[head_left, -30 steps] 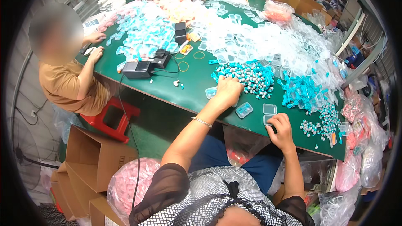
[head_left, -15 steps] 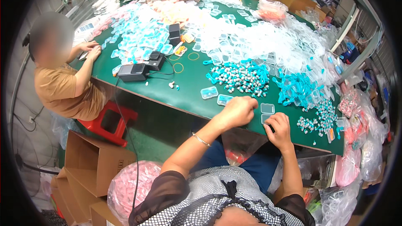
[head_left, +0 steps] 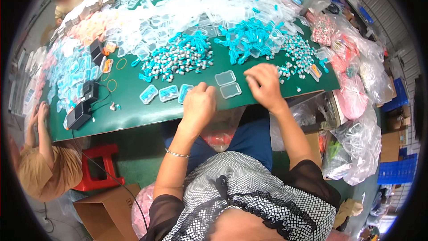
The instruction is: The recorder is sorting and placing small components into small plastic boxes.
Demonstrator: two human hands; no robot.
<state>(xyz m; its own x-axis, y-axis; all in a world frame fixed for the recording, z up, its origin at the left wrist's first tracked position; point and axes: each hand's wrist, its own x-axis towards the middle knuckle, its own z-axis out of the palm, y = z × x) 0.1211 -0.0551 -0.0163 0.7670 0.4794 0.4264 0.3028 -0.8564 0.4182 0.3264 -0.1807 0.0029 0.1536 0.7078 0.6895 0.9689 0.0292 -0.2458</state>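
My left hand (head_left: 199, 105) is closed, its fingers curled down at the right edge of a small clear box (head_left: 185, 93) with blue cord inside. Anything in those fingers is hidden. Two more such boxes, a middle one (head_left: 168, 93) and a left one (head_left: 148, 94), lie beside it. An opened clear box (head_left: 230, 90) lies flat between my hands, its two halves spread and nothing seen inside. My right hand (head_left: 266, 88) hovers just right of it, slightly blurred, thumb apart from bent fingers, with nothing visible in it.
Beyond my hands lie a heap of teal earphone-like cords with silvery ends (head_left: 178, 60), another teal cord heap (head_left: 249, 40) and small loose bead-like pieces (head_left: 296, 56). Clear boxes (head_left: 196, 2) pile up behind. Black devices (head_left: 80, 114) stand left, near a co-worker's hands (head_left: 41, 111).
My view has turned to the right. My right hand has left the opened box and moved right. My left hand has drawn back from beside that box to the filled boxes on the left.
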